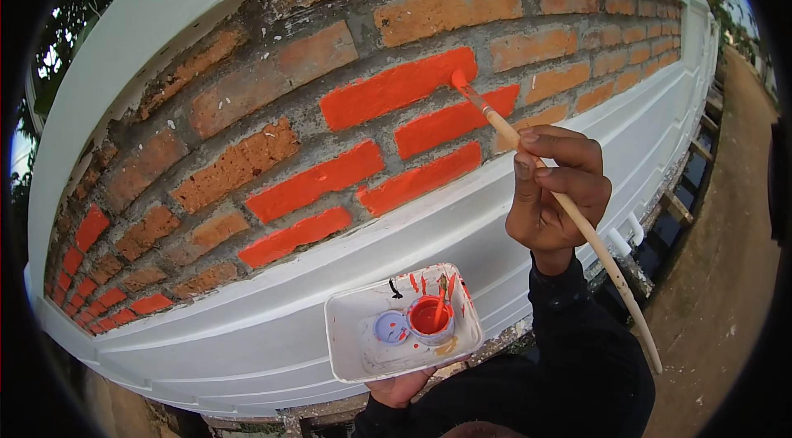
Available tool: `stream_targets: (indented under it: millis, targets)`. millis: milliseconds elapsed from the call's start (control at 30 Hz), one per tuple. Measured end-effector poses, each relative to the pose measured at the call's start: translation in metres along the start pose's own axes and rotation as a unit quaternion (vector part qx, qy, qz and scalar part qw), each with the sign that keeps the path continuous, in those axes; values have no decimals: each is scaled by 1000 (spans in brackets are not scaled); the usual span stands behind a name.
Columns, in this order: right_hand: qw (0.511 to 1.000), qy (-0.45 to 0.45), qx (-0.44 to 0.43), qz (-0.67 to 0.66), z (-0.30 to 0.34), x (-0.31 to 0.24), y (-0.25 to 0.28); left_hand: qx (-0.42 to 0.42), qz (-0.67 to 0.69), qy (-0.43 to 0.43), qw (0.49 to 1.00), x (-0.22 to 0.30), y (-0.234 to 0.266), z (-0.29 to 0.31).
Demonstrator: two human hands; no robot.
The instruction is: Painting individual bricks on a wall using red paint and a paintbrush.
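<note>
A long-handled paintbrush (569,207) is pinched between the thumb and fingers of my right hand (561,182). Its red-loaded bristles touch the right end of a brick painted bright red (396,90) in the wall. From below, my left hand (400,388) supports a white plastic tray (351,355); most of its fingers are hidden underneath. Inside the tray stands a small open pot of red paint (431,318) with a second, smaller brush (441,298) leaning in it. A round bluish lid (390,327) lies beside the pot, and red and dark smears mark the tray.
Several bricks nearby are red too, others bare orange-brown (450,13), with grey mortar between. White ribbed panelling (272,322) runs below the brickwork, and a white frame (107,50) curves around it. White pipes (627,236) and a dirt path (726,273) lie to the right.
</note>
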State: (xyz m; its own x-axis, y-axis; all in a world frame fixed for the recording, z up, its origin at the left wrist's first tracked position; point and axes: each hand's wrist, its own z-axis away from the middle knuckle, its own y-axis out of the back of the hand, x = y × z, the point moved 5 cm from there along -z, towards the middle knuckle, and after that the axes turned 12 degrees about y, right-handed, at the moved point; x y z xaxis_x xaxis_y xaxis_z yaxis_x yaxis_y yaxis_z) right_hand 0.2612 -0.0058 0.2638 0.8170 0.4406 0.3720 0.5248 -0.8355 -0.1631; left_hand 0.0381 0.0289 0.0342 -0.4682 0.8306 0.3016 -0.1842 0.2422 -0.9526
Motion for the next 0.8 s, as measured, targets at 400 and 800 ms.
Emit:
stream_targets:
  millis: [400, 800]
  targets:
    - [998, 33, -38, -28, 4, -11, -16, 9, -2, -1, 1000, 7, 2, 2]
    - [998, 51, 26, 23, 11, -4, 4, 45, -96, -12, 994, 4, -3, -1]
